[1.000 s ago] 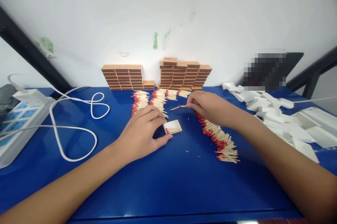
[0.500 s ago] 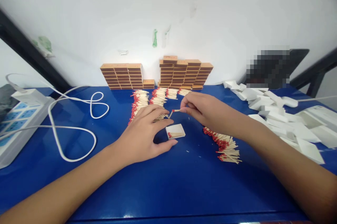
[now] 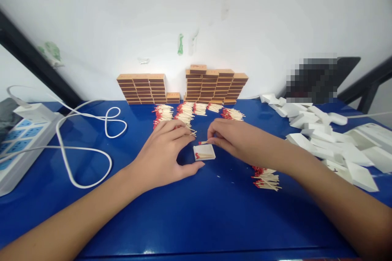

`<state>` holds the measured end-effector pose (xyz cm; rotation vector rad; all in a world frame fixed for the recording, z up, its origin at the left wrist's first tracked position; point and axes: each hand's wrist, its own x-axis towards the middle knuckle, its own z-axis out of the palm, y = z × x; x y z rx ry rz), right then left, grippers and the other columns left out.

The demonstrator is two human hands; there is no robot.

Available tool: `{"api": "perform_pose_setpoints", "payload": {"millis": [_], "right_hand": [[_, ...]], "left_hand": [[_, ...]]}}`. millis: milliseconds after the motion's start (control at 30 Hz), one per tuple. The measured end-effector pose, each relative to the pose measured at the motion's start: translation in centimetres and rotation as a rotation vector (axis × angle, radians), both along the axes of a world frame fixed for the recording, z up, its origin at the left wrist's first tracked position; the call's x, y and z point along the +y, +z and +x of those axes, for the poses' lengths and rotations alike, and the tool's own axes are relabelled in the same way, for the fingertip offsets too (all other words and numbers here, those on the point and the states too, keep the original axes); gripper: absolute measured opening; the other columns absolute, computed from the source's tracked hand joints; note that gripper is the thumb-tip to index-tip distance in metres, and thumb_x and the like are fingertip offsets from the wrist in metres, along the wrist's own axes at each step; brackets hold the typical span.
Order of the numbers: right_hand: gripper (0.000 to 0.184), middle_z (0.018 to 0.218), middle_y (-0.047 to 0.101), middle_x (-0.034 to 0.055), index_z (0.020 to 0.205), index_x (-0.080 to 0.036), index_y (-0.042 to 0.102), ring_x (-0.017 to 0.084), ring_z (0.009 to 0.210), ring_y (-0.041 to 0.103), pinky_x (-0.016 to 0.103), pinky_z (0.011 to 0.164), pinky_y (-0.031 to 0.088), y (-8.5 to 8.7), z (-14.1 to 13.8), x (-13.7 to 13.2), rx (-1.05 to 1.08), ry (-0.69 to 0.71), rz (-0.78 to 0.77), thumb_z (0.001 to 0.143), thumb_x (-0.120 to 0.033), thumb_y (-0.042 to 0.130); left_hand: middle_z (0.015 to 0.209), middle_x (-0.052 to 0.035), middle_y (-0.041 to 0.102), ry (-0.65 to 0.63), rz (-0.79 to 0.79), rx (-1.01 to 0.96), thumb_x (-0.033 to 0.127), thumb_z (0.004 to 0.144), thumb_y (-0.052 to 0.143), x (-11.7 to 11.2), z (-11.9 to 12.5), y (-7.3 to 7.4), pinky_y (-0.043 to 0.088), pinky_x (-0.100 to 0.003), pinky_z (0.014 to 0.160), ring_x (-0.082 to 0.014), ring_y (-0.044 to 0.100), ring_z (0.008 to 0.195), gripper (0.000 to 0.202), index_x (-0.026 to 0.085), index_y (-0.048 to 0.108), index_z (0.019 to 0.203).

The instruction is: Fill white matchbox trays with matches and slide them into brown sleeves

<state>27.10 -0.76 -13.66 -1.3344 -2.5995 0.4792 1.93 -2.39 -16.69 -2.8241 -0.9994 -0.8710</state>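
Observation:
A small white matchbox tray (image 3: 210,149) lies on the blue table with several matches (image 3: 206,156) in its near part, red heads to the left. My right hand (image 3: 228,135) pinches a match (image 3: 202,143) by its pale end just above the tray's far edge, the red head pointing left. To the left of the tray, my left hand (image 3: 171,152) is open, thumb and fingers curved apart around that side without visibly holding anything. Loose red-headed matches (image 3: 185,114) lie in rows behind my left hand. Another pile of matches (image 3: 266,179) sits below my right wrist.
Brown matchboxes stand in a left stack (image 3: 141,89) and a right stack (image 3: 214,86) against the wall. Several empty white trays (image 3: 324,138) are heaped at the right, near a dark tablet-like object (image 3: 346,71). A power strip (image 3: 30,142) and looped white cable (image 3: 110,163) occupy the left.
My right hand has come down toward me with the match, from behind the tray to its far edge. A match pile at the back is now uncovered. My left hand has barely shifted.

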Motion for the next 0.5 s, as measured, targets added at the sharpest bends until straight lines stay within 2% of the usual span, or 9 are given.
{"api": "perform_pose_setpoints", "payload": {"millis": [167,333,400,500], "right_hand": [[0.014,0.102,0.073,0.0080,0.097,-0.021,0.063,0.021,0.081,0.066,0.034,0.072,0.045,-1.2,-1.2,-1.3,-0.104,0.030,-0.016,0.106,-0.024,0.054],[0.012,0.097,0.073,0.0039,0.093,-0.023,0.067,0.020,0.082,0.065,0.032,0.071,0.044,-0.6,-1.0,-0.9,-0.032,0.046,-0.021,0.103,-0.025,0.060],[0.014,0.086,0.071,0.0017,0.091,-0.023,0.068,0.018,0.075,0.062,0.031,0.067,0.041,-0.3,-0.7,0.2,0.023,-0.011,0.024,0.102,-0.027,0.062],[0.015,0.077,0.069,0.0009,0.089,-0.021,0.069,0.017,0.069,0.059,0.030,0.064,0.038,-0.5,-0.5,2.6,0.079,-0.172,0.136,0.101,-0.028,0.063]], "left_hand": [[0.120,-0.0082,0.080,-0.022,-0.016,0.017,0.045,0.087,0.083,-0.1,0.1,-0.2,0.052,-0.052,0.108,-0.0329,0.067,0.123,0.036,0.021,0.078,0.113],[0.114,-0.0065,0.081,-0.042,-0.021,0.030,0.039,0.092,0.078,0.0,0.1,-0.3,0.052,-0.051,0.107,-0.0311,0.068,0.120,0.025,0.021,0.078,0.109],[0.111,-0.0061,0.081,-0.044,-0.033,0.032,0.037,0.093,0.076,0.0,0.2,-0.3,0.052,-0.051,0.107,-0.0304,0.069,0.119,0.022,0.020,0.079,0.108],[0.110,-0.0069,0.081,-0.052,-0.047,0.028,0.037,0.093,0.077,-0.1,0.2,-0.3,0.053,-0.051,0.105,-0.0302,0.069,0.116,0.022,0.020,0.079,0.108]]}}
